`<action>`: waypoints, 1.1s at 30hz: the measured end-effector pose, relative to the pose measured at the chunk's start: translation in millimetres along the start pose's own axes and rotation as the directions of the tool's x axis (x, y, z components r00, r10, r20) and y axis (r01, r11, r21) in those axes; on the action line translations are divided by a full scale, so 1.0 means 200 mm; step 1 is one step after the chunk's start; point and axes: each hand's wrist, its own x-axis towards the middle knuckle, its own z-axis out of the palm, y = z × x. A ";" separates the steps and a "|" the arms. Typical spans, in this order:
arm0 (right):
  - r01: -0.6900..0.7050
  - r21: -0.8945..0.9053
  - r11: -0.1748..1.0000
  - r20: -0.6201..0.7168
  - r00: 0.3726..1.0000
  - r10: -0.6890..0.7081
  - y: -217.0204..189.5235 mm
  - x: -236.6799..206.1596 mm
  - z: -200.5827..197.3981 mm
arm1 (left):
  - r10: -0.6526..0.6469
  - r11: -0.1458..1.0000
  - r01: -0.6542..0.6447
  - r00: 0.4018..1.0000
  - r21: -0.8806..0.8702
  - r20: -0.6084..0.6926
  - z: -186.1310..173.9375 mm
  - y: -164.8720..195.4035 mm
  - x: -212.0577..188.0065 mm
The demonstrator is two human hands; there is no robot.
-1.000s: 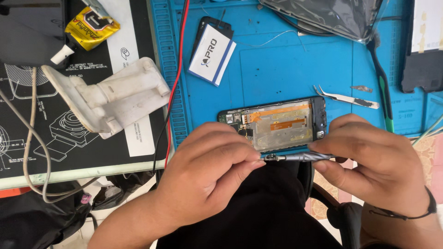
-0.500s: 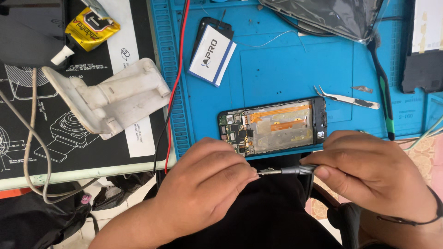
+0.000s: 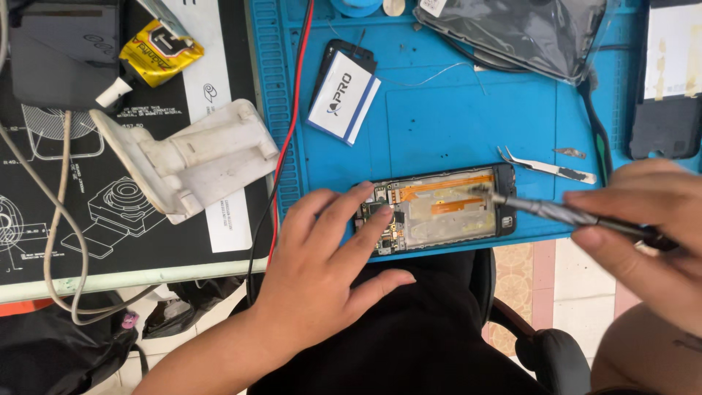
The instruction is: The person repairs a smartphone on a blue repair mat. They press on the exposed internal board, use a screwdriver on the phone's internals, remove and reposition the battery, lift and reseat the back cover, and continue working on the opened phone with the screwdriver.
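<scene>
Our left hand (image 3: 322, 271) lies flat, pressing the opened black phone with exposed circuit board (image 3: 439, 208) on the blue surface (image 3: 439, 117) — its long axis runs left-right; our right hand (image 3: 643, 234) grips the slim metal screwdriver (image 3: 556, 212), tip on the phone's right part.

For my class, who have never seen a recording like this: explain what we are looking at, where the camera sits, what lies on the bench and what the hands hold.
The camera is worn on a person's head and looks down at their own two bare hands; no machine is involved. On a blue work mat lies an opened phone, its inner parts and orange ribbon strips showing. The left hand steadies the phone's left end with its fingers. The right hand grips a slim metal screwdriver, its tip resting at the phone's upper right. Nearby lie metal tweezers, a small white card, a red wire and, on the black mat to the left, a white plastic holder and a yellow glue tube.
</scene>
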 end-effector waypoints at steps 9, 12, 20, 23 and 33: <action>0.008 -0.356 0.935 -0.010 1.000 -0.012 -0.07 0.22 -0.07 | -0.010 0.995 0.009 1.000 0.100 0.002 0.04 -0.03 -0.01; 0.066 -0.368 0.927 0.085 0.996 -0.037 -0.14 0.32 -0.09 | 0.006 0.995 -0.006 1.000 0.099 -0.002 0.05 -0.05 -0.01; -0.023 -0.279 0.960 0.047 0.998 0.038 -0.17 0.50 -0.09 | -0.027 1.000 0.026 0.997 -0.010 -0.074 0.02 -0.09 0.02; -0.090 -0.082 0.993 0.094 0.991 0.098 -0.15 0.51 -0.05 | -0.116 0.983 0.083 0.973 -0.165 -0.201 -0.01 -0.10 0.03; -0.006 0.512 0.859 -0.016 1.000 0.017 -0.06 0.35 0.09 | -0.226 0.929 0.103 0.919 -0.355 -0.324 -0.08 -0.04 0.08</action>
